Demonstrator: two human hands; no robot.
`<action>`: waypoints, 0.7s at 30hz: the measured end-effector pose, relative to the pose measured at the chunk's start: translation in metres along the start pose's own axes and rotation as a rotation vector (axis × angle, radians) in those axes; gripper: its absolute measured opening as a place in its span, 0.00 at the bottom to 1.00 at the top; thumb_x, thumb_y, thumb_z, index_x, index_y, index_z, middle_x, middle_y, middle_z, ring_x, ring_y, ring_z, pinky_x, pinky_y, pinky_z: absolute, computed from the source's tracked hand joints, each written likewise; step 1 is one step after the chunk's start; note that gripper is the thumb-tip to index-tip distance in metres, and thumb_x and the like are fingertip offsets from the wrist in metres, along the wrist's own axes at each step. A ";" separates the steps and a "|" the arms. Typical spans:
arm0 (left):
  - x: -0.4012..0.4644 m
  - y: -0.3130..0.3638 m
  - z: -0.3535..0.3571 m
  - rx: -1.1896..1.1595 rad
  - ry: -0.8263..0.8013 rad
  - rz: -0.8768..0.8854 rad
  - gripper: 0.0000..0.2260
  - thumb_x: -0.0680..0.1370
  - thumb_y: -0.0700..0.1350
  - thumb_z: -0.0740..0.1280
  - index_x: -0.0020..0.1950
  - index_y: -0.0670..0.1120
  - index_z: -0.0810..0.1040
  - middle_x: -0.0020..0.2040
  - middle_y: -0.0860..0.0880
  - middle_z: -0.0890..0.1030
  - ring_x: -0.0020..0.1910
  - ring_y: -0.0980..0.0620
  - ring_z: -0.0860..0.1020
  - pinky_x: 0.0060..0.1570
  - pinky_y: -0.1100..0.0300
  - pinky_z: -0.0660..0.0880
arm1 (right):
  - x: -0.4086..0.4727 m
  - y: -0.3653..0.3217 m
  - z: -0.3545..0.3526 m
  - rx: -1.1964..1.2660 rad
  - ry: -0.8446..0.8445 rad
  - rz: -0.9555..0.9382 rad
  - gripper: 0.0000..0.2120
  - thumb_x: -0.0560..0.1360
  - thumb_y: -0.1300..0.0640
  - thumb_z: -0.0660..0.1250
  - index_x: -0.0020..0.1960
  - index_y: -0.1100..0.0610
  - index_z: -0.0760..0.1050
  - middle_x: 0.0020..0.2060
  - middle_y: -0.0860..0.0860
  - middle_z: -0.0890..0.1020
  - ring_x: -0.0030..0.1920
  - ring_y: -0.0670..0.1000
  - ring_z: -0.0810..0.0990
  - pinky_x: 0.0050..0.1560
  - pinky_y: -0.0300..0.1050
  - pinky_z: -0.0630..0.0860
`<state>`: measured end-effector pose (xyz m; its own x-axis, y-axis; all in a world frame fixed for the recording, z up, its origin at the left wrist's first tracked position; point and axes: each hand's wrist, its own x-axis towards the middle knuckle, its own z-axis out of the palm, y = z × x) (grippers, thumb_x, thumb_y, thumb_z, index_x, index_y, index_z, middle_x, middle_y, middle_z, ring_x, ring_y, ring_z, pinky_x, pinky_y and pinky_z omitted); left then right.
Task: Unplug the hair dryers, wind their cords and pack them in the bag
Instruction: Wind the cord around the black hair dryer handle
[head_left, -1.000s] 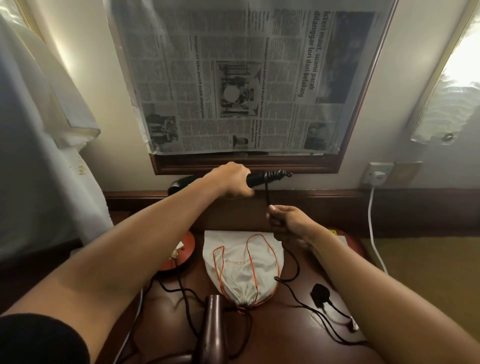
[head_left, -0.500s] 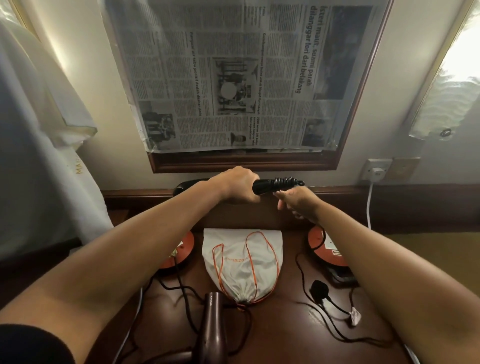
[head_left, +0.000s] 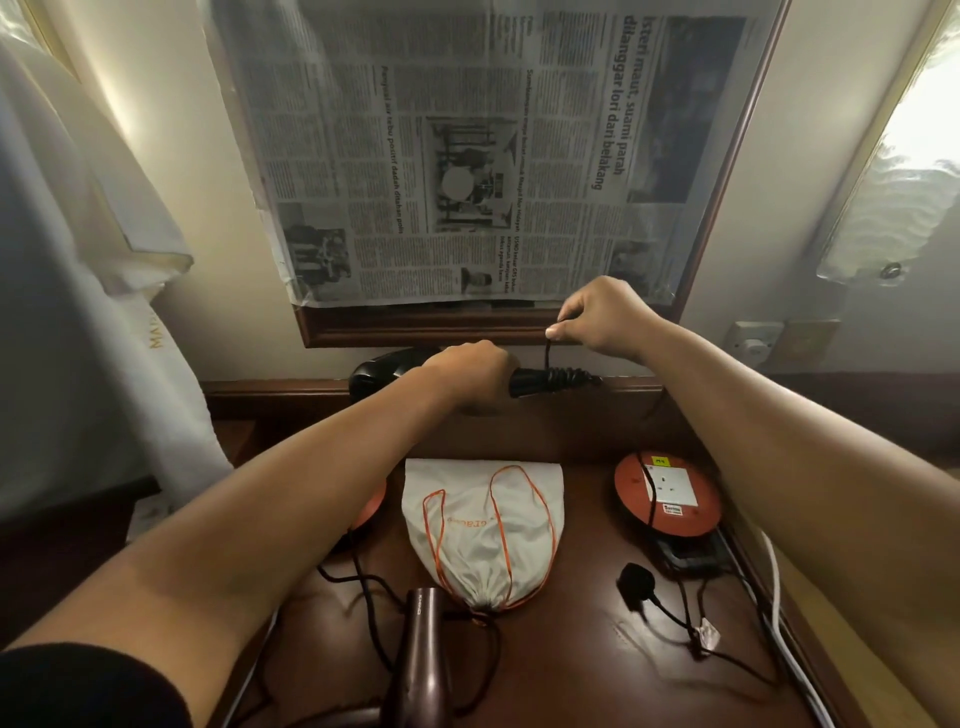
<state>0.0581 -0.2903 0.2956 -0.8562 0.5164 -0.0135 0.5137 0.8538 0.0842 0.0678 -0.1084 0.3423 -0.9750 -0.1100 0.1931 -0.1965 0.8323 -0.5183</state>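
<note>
Dark polished wooden worktop (head_left: 571, 675) against a cream wall, below a newspaper-covered wooden frame (head_left: 467, 156). Hair dryers, two: one black plastic hair dryer (head_left: 384, 371) held up by its handle in the closed left hand (head_left: 470, 374), several turns of black cord (head_left: 563, 375) wound on the handle's end; one maroon hair dryer (head_left: 423, 660) lying at the near edge. Right hand (head_left: 602, 317) pinches the cord just above the coils. White drawstring bag with orange cords (head_left: 483, 525), one, flat at centre. Orange round socket reels (head_left: 667, 493), two (left one mostly hidden). Loose black plug (head_left: 635, 578), one.
</note>
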 end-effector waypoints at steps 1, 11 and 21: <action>0.000 -0.002 0.000 0.005 0.000 -0.015 0.06 0.75 0.49 0.68 0.49 0.50 0.75 0.40 0.50 0.75 0.38 0.52 0.76 0.37 0.59 0.74 | -0.002 -0.004 0.000 0.002 0.013 -0.011 0.08 0.71 0.54 0.74 0.45 0.59 0.84 0.41 0.51 0.84 0.45 0.46 0.80 0.47 0.39 0.73; 0.005 -0.009 0.001 0.066 -0.028 -0.071 0.15 0.75 0.52 0.67 0.57 0.45 0.76 0.42 0.50 0.75 0.42 0.49 0.76 0.40 0.56 0.73 | -0.027 -0.017 0.031 -0.108 0.017 -0.110 0.09 0.76 0.54 0.66 0.50 0.57 0.83 0.43 0.52 0.83 0.45 0.53 0.80 0.49 0.52 0.79; 0.007 -0.016 -0.004 -0.042 0.002 -0.172 0.13 0.72 0.56 0.68 0.48 0.47 0.76 0.41 0.50 0.76 0.40 0.49 0.76 0.39 0.56 0.74 | -0.060 -0.010 0.066 0.311 0.033 0.067 0.10 0.80 0.61 0.59 0.54 0.56 0.79 0.34 0.49 0.78 0.31 0.45 0.72 0.30 0.34 0.68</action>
<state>0.0431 -0.3007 0.2986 -0.9314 0.3629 -0.0292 0.3570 0.9260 0.1225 0.1210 -0.1464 0.2807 -0.9840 -0.0390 0.1739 -0.1593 0.6302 -0.7599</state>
